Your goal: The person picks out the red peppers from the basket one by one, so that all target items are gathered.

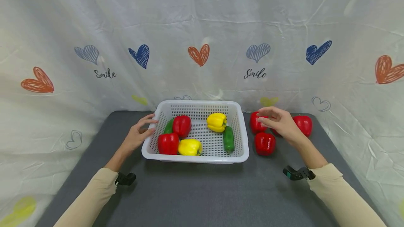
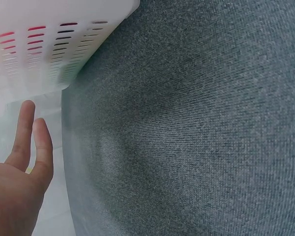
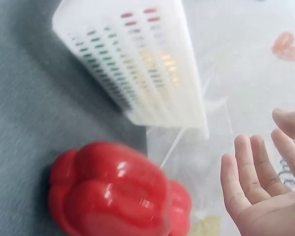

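A white plastic basket (image 1: 197,160) stands on the dark grey table. It holds two red bell peppers (image 1: 182,126), two yellow bell peppers (image 1: 216,122) and two green peppers (image 1: 228,139), one partly hidden behind the red ones. At the basket's left rim is my left hand (image 1: 136,136), fingers extended beside the wall and holding nothing. My right hand (image 1: 281,123) hovers over several red bell peppers (image 1: 265,144) right of the basket, with relaxed fingers and nothing in them. It hides part of that group. The right wrist view shows a large red bell pepper (image 3: 110,189) below the spread fingers.
A pale curtain (image 1: 221,20) printed with hearts and "Smile" hangs behind the table and along both sides. Another red bell pepper (image 1: 303,125) lies near the table's back right corner. Dark bands with small cameras (image 1: 298,173) sit at both wrists.
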